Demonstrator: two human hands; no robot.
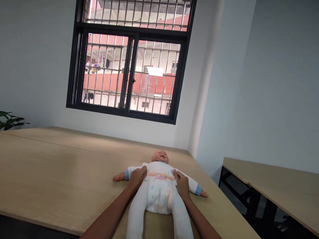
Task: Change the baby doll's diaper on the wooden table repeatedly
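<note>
doll (163, 166) lies on its back on the worktop (74, 186), head away from the person, arms spread, legs toward the person. it wears a white suit (136, 209) with blue cuffs (198, 190) and a printed diaper (159, 196) over it. at the doll's waist, the left hand (137, 176) and the right hand (181, 184) sit one on each side, fingers curled narrow, apparently pinching the diaper's upper edges, though the grip is too small to be sure. beyond the doll's head is a barred window (131, 74); right of the doll, another table (279, 186).
</note>
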